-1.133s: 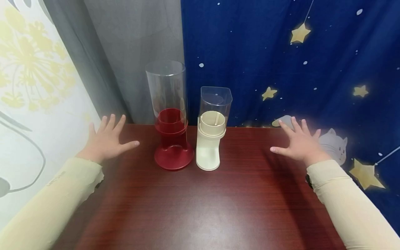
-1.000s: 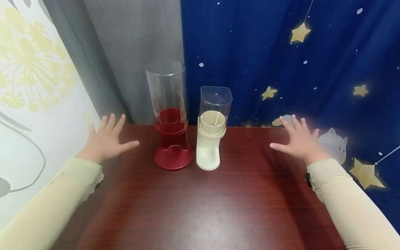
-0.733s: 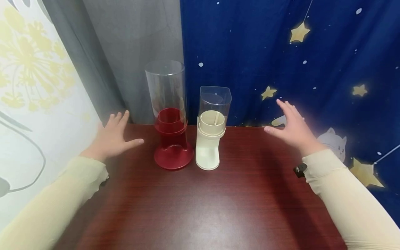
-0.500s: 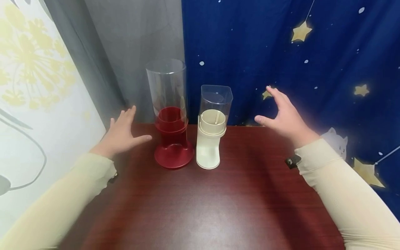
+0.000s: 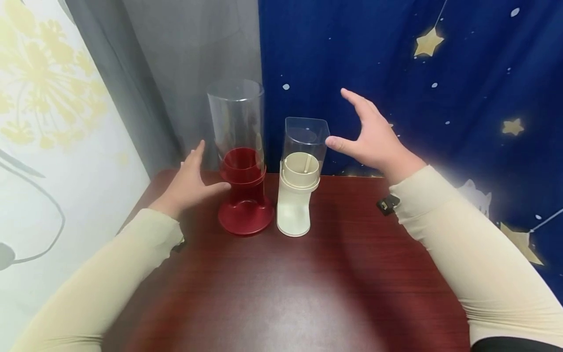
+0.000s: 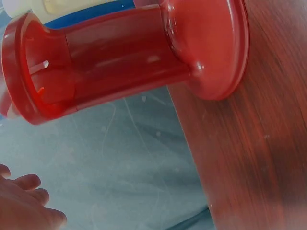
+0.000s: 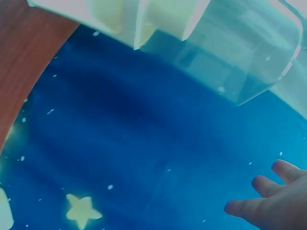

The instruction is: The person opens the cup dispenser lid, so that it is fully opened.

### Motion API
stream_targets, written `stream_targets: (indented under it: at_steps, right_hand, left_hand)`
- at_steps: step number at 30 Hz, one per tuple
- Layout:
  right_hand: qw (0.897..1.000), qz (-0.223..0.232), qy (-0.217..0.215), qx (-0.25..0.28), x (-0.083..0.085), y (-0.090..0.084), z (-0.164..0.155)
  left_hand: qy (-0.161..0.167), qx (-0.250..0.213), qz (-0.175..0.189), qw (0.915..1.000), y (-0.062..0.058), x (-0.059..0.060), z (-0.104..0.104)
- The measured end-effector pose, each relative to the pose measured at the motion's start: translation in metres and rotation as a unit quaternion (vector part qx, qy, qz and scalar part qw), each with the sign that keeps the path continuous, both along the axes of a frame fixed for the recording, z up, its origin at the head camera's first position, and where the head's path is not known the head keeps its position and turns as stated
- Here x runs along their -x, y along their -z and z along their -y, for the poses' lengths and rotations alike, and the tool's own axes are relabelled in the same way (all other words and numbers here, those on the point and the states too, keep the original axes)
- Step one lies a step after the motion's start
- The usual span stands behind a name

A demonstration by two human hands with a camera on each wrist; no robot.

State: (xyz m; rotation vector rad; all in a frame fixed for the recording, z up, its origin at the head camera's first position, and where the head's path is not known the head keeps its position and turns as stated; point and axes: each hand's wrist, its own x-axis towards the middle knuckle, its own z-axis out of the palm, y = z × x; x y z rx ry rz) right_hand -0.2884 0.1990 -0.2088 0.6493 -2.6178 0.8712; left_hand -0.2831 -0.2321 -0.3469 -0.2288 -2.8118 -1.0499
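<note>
Standing side by side at the back of the dark wooden table (image 5: 308, 288): red dispenser (image 5: 243, 166) beside spread, empty left hand (image 5: 190, 182), cream dispenser (image 5: 300, 181) beside spread, empty right hand (image 5: 374, 139); probably light, rigid, slippery clear plastic, best grasped around opaque necks.

Long cream ribbed sleeves (image 5: 462, 244)

The red dispenser (image 5: 244, 195) and the cream dispenser (image 5: 295, 200) have glossy, smooth plastic bases topped by clear plastic tubes, standing on a polished dark wood-grain table (image 5: 286, 288) before a matt blue star-printed cloth (image 5: 440, 98), with soft ribbed knit sleeves (image 5: 466, 249).
</note>
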Motion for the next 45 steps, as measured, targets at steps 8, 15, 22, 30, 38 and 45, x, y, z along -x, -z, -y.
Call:
stream_targets:
  at_steps: [8, 15, 22, 30, 38, 45]
  right_hand:
    - [1.0, -0.005, -0.009, 0.0, 0.005, -0.019, 0.029]
    - [1.0, 0.002, -0.012, 0.016, 0.003, -0.03, 0.048]
    - [1.0, 0.006, -0.024, 0.019, 0.007, -0.034, 0.067]
    - [0.999, 0.019, -0.042, 0.01, 0.006, -0.033, 0.092]
    - [0.998, 0.017, -0.063, 0.002, 0.009, -0.032, 0.116]
    - [0.998, 0.034, -0.061, 0.006, 0.018, -0.031, 0.132]
  left_hand:
    - [-0.002, -0.024, -0.001, 0.9997, 0.005, 0.001, -0.01]
    - [0.009, -0.048, -0.008, 0.9988, 0.008, 0.006, -0.018]
    - [0.012, -0.079, -0.027, 0.9964, 0.016, 0.012, -0.02]
    - [0.005, -0.111, -0.019, 0.9936, 0.02, 0.016, -0.027]
    - [0.034, -0.165, -0.034, 0.9852, 0.02, 0.017, -0.036]
    - [0.059, -0.208, -0.046, 0.9753, 0.004, 0.004, -0.048]
